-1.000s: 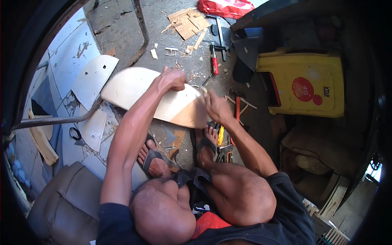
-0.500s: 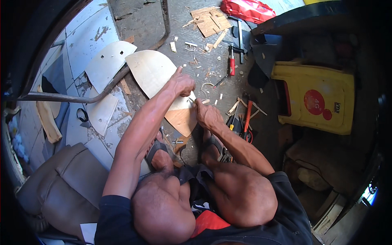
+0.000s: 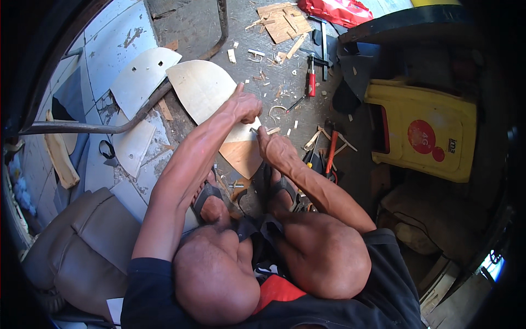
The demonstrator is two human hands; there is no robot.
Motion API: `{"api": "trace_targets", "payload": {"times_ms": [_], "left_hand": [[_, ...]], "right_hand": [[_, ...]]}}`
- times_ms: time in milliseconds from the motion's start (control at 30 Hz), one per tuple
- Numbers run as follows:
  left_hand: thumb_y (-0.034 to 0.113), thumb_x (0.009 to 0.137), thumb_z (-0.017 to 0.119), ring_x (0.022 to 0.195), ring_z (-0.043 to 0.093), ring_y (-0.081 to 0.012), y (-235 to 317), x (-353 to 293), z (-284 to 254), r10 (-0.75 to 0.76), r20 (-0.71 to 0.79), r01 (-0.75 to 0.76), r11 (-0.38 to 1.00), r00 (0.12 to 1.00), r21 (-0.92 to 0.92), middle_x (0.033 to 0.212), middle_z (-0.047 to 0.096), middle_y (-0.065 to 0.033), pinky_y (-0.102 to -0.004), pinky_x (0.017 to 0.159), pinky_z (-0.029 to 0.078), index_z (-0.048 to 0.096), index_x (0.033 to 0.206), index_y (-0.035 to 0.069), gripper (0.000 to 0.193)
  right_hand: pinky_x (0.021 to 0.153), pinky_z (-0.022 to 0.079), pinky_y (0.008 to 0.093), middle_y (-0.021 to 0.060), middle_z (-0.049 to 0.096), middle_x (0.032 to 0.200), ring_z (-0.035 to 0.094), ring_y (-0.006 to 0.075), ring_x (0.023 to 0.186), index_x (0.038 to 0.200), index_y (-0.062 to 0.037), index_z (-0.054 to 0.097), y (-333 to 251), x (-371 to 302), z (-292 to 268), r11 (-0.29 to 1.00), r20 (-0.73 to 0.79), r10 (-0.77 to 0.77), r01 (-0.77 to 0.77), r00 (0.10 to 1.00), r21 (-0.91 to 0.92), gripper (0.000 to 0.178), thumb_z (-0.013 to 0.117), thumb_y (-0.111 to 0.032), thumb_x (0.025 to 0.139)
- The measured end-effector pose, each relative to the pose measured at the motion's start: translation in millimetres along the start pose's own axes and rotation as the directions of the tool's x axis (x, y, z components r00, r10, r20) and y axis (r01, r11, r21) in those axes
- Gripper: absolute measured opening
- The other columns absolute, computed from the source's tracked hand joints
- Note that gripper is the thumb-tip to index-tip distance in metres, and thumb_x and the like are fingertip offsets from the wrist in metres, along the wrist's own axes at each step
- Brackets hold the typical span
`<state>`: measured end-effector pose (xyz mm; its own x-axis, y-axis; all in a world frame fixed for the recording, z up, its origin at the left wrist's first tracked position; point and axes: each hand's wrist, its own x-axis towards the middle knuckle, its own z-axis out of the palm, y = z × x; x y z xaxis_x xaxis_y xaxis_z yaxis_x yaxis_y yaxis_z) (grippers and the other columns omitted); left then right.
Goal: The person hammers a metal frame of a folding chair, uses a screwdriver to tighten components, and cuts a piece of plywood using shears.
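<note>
A pale, round-ended wooden panel [image 3: 200, 90] slants across the floor in front of me, its near end a bare brown plywood point [image 3: 241, 157]. My left hand [image 3: 245, 108] is closed at the panel's right edge, fingers curled over it and one digit stretched forward. Close by, my right hand [image 3: 278, 148] is closed around a slim tool whose thin, dark tip [image 3: 253, 130] touches the panel near a small hole. The palm hides the rest of this tool, so its kind cannot be told.
A red-handled clamp [image 3: 312, 82] and a hammer [image 3: 332, 151] lie to the right among wood chips. Cut panels [image 3: 143, 79] rest at left by a bent metal tube [image 3: 118, 129]. Beyond the hammer stands a yellow plastic stool [image 3: 422, 131]. A brown cushion [image 3: 90, 252] is at lower left.
The view has shifted slightly, moving the panel and both hands a little up in the picture. Both hands keep their hold, and the tool tip stays at nearly the same spot.
</note>
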<state>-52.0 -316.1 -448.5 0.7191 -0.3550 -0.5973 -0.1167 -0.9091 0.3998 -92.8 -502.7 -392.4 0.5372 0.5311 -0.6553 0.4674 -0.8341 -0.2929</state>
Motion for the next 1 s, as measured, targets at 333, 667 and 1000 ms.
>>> {"api": "trace_targets", "payload": {"times_ms": [333,667,1000], "left_hand": [[0.01,0.07,0.068,0.1,0.07,-0.0294,-5.4,-0.2,-9.2,0.002,0.091,0.001,1.0,0.996,-0.03,0.088,0.075,-0.0082,-0.0685,0.112,0.023,0.078,0.092,0.021,0.027],[0.017,0.077,0.067,0.104,0.07,-0.0274,-13.2,-10.9,0.9,-0.191,0.026,0.193,0.973,0.981,-0.127,0.103,0.077,-0.0102,-0.0515,0.1,0.031,0.079,0.109,0.023,0.035],[0.031,0.091,0.066,0.108,0.069,-0.0329,5.8,-62.5,-11.9,-0.599,-0.272,0.397,0.743,0.753,-0.539,0.111,0.074,-0.0172,-0.0537,0.098,0.033,0.073,0.12,0.019,0.032]], "right_hand": [[0.083,0.051,0.0577,0.0305,0.068,0.097,0.066,0.0504,0.095,0.121,-0.003,0.053,5.6,21.6,-18.0,0.994,0.16,0.0,-0.017,0.987,0.105,0.04,0.037,-0.036,0.105],[0.08,0.046,0.0647,0.0352,0.065,0.088,0.061,0.0585,0.089,0.123,-0.0118,0.049,27.4,-2.0,11.1,0.915,-0.104,0.146,-0.095,0.984,0.391,0.035,0.039,-0.041,0.105],[0.08,0.047,0.0623,0.0335,0.066,0.09,0.063,0.0562,0.089,0.125,-0.0084,0.049,3.8,9.2,-11.6,0.891,-0.132,0.128,-0.056,0.983,0.451,0.039,0.04,-0.041,0.106]]}}
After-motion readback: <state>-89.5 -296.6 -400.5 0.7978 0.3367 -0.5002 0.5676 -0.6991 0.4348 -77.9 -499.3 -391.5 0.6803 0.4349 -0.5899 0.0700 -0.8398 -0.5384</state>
